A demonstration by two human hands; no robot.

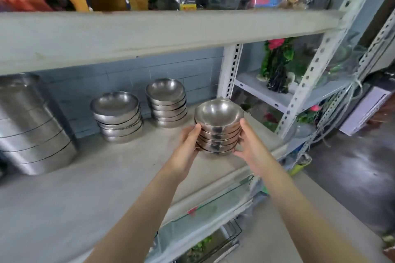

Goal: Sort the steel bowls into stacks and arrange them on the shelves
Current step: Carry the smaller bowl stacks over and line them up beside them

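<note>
A stack of several small steel bowls (218,128) stands near the right end of the grey shelf (106,177). My left hand (188,145) grips its left side and my right hand (252,147) grips its right side, fingers curled round the lower bowls. Whether the stack touches the shelf I cannot tell. Two more stacks stand farther back: a wide one (117,116) to the left and a taller, narrower one (166,102) in the middle. A stack of large steel pots (30,126) stands at the far left.
The upper shelf board (149,32) hangs low over the bowls. A white perforated upright (232,68) stands behind the held stack. To the right is another rack (316,83) with artificial plants. Glass tanks (213,209) sit below the shelf edge.
</note>
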